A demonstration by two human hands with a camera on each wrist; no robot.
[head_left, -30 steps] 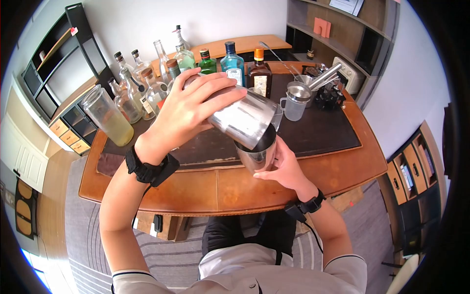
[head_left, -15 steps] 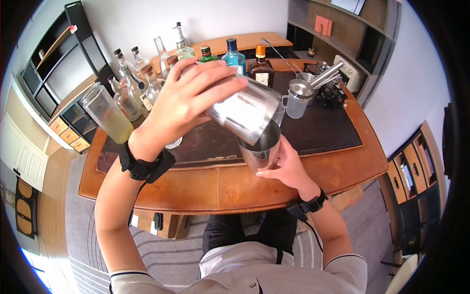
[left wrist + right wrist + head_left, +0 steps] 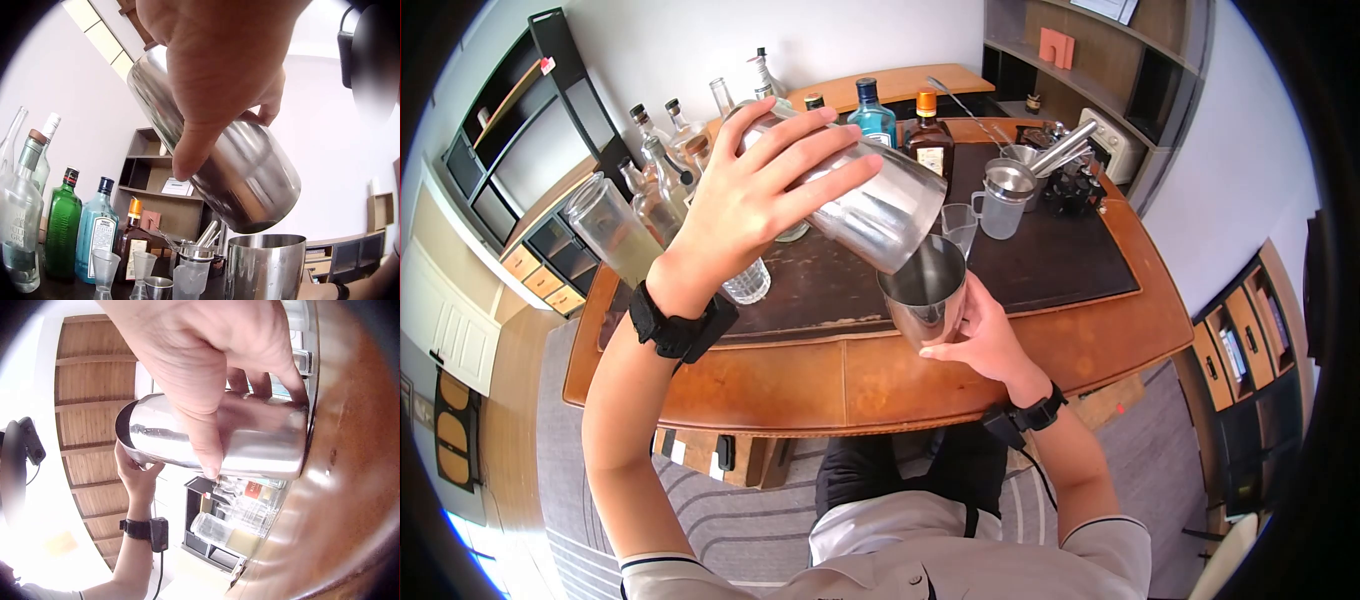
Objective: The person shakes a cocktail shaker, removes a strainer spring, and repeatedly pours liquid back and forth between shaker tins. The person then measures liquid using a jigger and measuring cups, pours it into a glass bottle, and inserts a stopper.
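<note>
"What's the biggest thing there?"

"The bench [image 3: 850,375], brown, with a dark inset top. Near its left edge is a tall glass pitcher [image 3: 612,222] with yellowish liquid inside."

"And the bottles?"

"Clear bottles [image 3: 662,190] cluster toward the far left corner. A blue bottle [image 3: 874,120] and a brown bottle [image 3: 930,150] with an orange cap are at the far edge."

"What do the hands hold?"

"The left hand [image 3: 760,190] grips a metal tin [image 3: 880,212], fingers spread across one side, thumb on the other. The tin is tilted, mouth down, above the near half of the bench."

"And the right?"

"The right hand [image 3: 982,335] wraps thumb and fingers round a metal cup [image 3: 918,312], its opening right by the tin's mouth. I can't tell if they touch."

"Anything smaller?"

"A frosted cup [image 3: 1002,216] toward the far right corner, with a strainer [image 3: 1008,178] on top. A cut-glass tumbler [image 3: 748,284] is below the left hand, and a clear glass [image 3: 960,228] just beyond the metal cup. The left wrist view adds a small steel measure [image 3: 159,289]."
</note>
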